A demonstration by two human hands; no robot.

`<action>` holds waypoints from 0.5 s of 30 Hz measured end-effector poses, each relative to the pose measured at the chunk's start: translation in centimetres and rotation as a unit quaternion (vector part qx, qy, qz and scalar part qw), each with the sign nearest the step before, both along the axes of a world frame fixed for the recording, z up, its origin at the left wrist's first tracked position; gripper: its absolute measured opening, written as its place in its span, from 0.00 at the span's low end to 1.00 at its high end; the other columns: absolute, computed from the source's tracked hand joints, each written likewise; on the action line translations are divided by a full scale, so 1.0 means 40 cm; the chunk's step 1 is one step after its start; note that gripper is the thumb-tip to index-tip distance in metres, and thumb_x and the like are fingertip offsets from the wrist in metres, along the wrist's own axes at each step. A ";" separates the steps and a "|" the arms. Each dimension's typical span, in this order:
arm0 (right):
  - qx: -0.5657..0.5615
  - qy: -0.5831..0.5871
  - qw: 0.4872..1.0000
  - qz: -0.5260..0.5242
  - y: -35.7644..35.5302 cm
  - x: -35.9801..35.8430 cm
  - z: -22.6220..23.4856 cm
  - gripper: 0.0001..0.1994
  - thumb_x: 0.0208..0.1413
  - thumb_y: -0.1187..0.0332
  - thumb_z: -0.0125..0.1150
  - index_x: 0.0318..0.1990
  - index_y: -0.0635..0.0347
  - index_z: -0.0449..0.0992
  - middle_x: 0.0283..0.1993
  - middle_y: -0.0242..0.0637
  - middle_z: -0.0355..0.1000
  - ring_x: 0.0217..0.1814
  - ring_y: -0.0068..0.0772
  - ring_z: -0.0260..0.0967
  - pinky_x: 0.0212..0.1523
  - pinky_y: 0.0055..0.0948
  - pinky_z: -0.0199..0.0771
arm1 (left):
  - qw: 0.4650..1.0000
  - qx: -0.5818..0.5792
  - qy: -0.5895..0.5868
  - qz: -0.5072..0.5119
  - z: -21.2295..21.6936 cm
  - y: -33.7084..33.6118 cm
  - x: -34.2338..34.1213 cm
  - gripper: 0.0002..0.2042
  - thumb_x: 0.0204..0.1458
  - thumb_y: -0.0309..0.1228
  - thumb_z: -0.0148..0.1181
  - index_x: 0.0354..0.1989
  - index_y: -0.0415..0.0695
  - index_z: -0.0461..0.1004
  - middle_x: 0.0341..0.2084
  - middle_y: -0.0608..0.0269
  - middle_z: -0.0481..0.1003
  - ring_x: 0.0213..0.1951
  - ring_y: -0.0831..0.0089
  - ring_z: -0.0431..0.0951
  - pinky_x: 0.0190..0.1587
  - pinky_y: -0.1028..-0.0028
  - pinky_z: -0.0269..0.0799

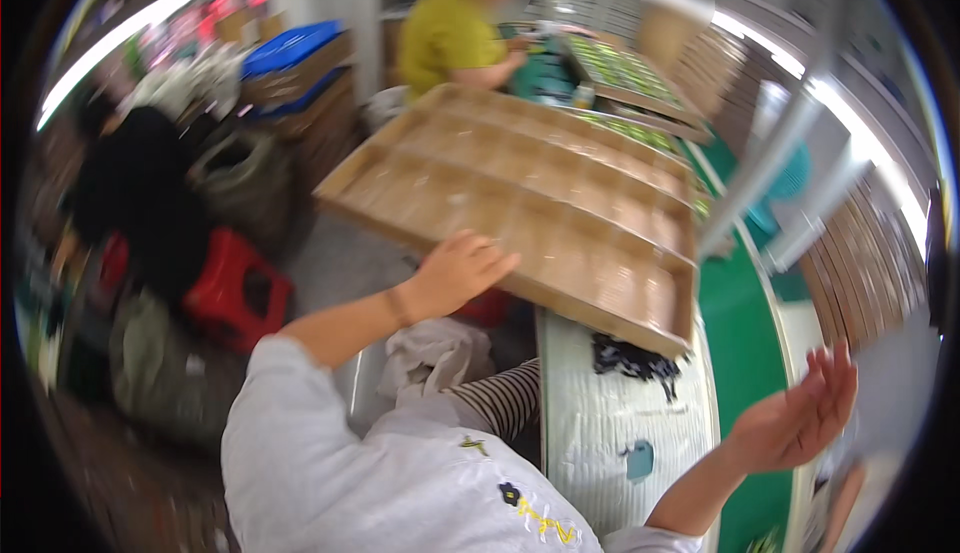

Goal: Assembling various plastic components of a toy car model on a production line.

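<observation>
A large shallow cardboard tray, split into rows of compartments with a shiny clear lining, slants across the middle of the view. My left hand grips its near edge, fingers over the rim and the thumb side hidden. The tray's right corner hangs over the pale ribbed worktop. Away from it at the lower right, my right hand is raised above the green belt with its fingers stretched out, holding nothing. Just under the tray's near right corner lies a black patterned cloth-like bundle.
A small teal piece lies on the worktop, beside a green conveyor belt. Filled trays stand beyond. A person in yellow works at the far side; another in black is left, near a red stool. A grey post rises right.
</observation>
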State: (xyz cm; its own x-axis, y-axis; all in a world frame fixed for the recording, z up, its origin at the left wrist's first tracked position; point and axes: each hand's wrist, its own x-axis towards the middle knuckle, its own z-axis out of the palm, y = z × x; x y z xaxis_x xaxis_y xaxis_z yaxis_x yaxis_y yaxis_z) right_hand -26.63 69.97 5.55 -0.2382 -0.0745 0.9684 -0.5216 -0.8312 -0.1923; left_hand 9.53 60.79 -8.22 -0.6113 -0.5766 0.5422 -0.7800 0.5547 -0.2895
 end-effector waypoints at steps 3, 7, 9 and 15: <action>0.036 -0.035 0.993 -0.111 -0.016 0.026 -0.009 0.14 0.61 0.75 0.44 0.52 0.74 0.64 0.52 0.49 0.68 0.49 0.36 0.69 0.52 0.31 0.69 | 0.994 -0.017 0.105 -0.014 -0.045 -0.044 -0.027 0.14 0.46 0.30 0.49 0.44 0.52 0.69 0.40 0.64 0.68 0.46 0.65 0.66 0.53 0.63 0.62; 0.162 0.034 0.986 -0.011 -0.073 0.027 -0.049 0.17 0.58 0.75 0.48 0.55 0.72 0.62 0.56 0.47 0.65 0.54 0.40 0.65 0.55 0.32 0.65 | 0.971 -0.103 0.194 0.096 -0.030 -0.028 -0.029 0.29 0.37 0.35 0.64 0.53 0.51 0.63 0.57 0.53 0.57 0.55 0.55 0.60 0.59 0.54 0.53; 0.259 0.340 0.892 -0.148 -0.118 0.057 -0.096 0.26 0.50 0.75 0.57 0.58 0.68 0.60 0.61 0.46 0.60 0.61 0.45 0.58 0.60 0.35 0.58 | 0.840 -0.009 0.517 0.162 -0.042 0.021 -0.063 0.43 0.30 0.35 0.69 0.59 0.47 0.53 0.60 0.44 0.50 0.60 0.50 0.53 0.62 0.53 0.45; 0.372 0.512 0.762 -0.138 -0.243 0.066 -0.298 0.27 0.41 0.67 0.65 0.52 0.62 0.68 0.44 0.46 0.70 0.47 0.49 0.64 0.52 0.44 0.60 | 0.275 0.325 0.895 -0.129 -0.092 -0.040 -0.197 0.44 0.41 0.43 0.68 0.60 0.43 0.43 0.52 0.57 0.61 0.55 0.66 0.60 0.55 0.59 0.57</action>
